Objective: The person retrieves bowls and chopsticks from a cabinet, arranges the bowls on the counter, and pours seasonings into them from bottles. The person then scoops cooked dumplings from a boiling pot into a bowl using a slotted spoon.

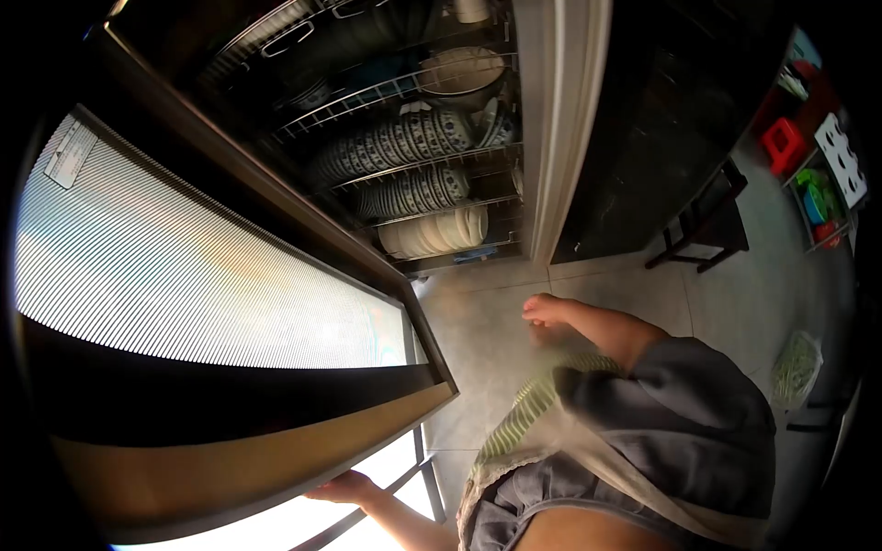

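My left hand (342, 488) is at the lower edge of an open cabinet door (257, 445), with its fingers against the frame and partly hidden by it. The door has a dark frame and a ribbed glass panel (202, 275). My right hand (546, 309) is in front of my body, above the tiled floor, with its fingers curled in and nothing visible in them. Beyond the door, the open cabinet holds wire racks (432, 165) with rows of patterned bowls (395, 142), patterned plates (413, 191) and white plates (436, 231).
A large pale bowl (462, 71) sits on an upper rack. To the right stand a dark wooden chair (707, 230), a red stool (783, 145) and a shelf with coloured items (818, 197). A clear plastic bag (796, 369) lies on the floor at the right.
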Demonstrator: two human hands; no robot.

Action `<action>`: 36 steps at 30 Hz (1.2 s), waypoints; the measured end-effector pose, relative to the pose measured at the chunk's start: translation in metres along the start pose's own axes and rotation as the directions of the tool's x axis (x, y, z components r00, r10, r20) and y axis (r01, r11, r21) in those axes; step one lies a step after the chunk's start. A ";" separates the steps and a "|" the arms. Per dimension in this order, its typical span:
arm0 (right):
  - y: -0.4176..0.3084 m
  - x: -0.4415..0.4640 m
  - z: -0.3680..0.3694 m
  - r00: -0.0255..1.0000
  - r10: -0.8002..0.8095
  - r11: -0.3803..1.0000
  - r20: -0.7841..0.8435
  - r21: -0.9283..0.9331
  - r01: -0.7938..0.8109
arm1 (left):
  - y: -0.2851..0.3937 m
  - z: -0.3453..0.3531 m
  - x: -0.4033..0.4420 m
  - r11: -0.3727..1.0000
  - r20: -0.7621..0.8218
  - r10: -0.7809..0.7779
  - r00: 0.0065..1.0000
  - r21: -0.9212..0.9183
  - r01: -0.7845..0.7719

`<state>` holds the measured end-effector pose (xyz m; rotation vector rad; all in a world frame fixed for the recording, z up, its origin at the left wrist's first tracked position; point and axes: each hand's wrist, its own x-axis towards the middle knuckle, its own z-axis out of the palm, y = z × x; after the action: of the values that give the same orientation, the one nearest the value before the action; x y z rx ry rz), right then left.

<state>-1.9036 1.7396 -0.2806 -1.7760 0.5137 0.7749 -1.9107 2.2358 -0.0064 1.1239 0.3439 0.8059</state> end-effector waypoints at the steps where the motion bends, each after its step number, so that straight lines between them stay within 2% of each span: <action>1: -0.020 0.012 -0.004 0.997 0.024 0.998 -0.069 0.057 -0.020 | -0.006 -0.006 0.009 0.998 0.003 0.041 0.999 0.054 -0.041; 2: -0.038 0.027 -0.010 0.989 0.052 0.993 -0.135 0.116 -0.036 | -0.007 -0.001 0.010 0.977 0.003 0.118 0.993 0.176 -0.116; 4: -0.073 0.070 -0.026 0.961 0.011 0.992 -0.277 0.127 0.025 | -0.012 0.005 0.006 0.973 -0.186 0.110 0.976 0.221 -0.067; 6: -0.092 0.137 -0.043 0.842 -0.161 0.986 -0.515 -0.043 0.162 | -0.021 -0.009 0.006 0.998 -0.187 0.053 0.981 0.039 -0.047; 8: -0.148 0.160 -0.067 0.725 -0.215 0.975 -0.654 -0.106 0.194 | -0.032 -0.031 0.013 0.994 -0.281 0.095 0.955 0.073 -0.077; 10: -0.181 0.217 -0.087 0.566 -0.282 0.953 -0.775 -0.159 0.258 | -0.042 -0.042 0.014 0.984 -0.341 0.133 0.931 0.156 -0.083; 12: -0.222 0.250 -0.108 0.492 -0.282 0.956 -0.824 -0.199 0.215 | -0.052 -0.042 0.017 0.967 -0.381 0.153 0.912 0.250 -0.057; 13: -0.233 0.265 -0.118 0.506 -0.284 0.956 -0.814 -0.201 0.213 | -0.057 -0.040 0.022 0.956 -0.397 0.162 0.903 0.291 -0.043; 15: -0.251 0.294 -0.135 0.435 -0.405 0.913 -0.804 -0.376 0.156 | -0.063 -0.036 0.026 0.941 -0.415 0.171 0.894 0.339 -0.023; 16: -0.257 0.308 -0.138 0.448 -0.409 0.911 -0.795 -0.379 0.159 | -0.066 -0.035 0.028 0.933 -0.420 0.178 0.890 0.359 -0.018; 18: -0.264 0.331 -0.139 0.504 -0.360 0.913 -0.785 -0.409 0.016 | -0.070 -0.034 0.029 0.920 -0.433 0.189 0.881 0.391 -0.006; 19: -0.267 0.340 -0.139 0.514 -0.360 0.911 -0.778 -0.412 0.015 | -0.071 -0.032 0.031 0.913 -0.433 0.198 0.879 0.407 -0.005; 22: -0.267 0.350 -0.141 0.559 -0.277 0.877 -0.782 -0.443 -0.185 | -0.074 -0.028 0.032 0.897 -0.438 0.199 0.876 0.442 0.017; 23: -0.267 0.347 -0.149 0.658 -0.247 0.870 -0.711 -0.462 -0.173 | -0.075 -0.027 0.034 0.893 -0.438 0.200 0.877 0.450 0.021; 26: -0.262 0.356 -0.161 0.710 -0.249 0.850 -0.658 -0.500 -0.165 | -0.075 -0.027 0.034 0.885 -0.442 0.201 0.874 0.465 0.031; 29: -0.237 0.393 -0.178 0.693 -0.325 0.917 -0.643 -0.393 0.066 | -0.077 -0.026 0.035 0.877 -0.441 0.200 0.875 0.479 0.041; 31: -0.203 0.454 -0.194 0.628 -0.412 0.908 -0.660 -0.245 0.338 | -0.080 -0.025 0.036 0.873 -0.441 0.199 0.875 0.486 0.046; 32: -0.170 0.511 -0.201 0.551 -0.483 0.831 -0.681 -0.156 0.534 | -0.082 -0.023 0.037 0.871 -0.438 0.197 0.877 0.490 0.049; 34: -0.220 0.433 -0.196 0.624 -0.350 0.936 -0.699 -0.284 0.207 | -0.084 -0.021 0.039 0.866 -0.434 0.196 0.879 0.497 0.052; 36: -0.252 0.387 -0.186 0.639 -0.265 0.942 -0.723 -0.334 0.012 | -0.086 -0.020 0.040 0.861 -0.430 0.189 0.883 0.504 0.061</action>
<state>-1.4176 1.6572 -0.3528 -2.3874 0.8237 -0.0806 -1.8614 2.2612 -0.0859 1.4275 0.9767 1.0873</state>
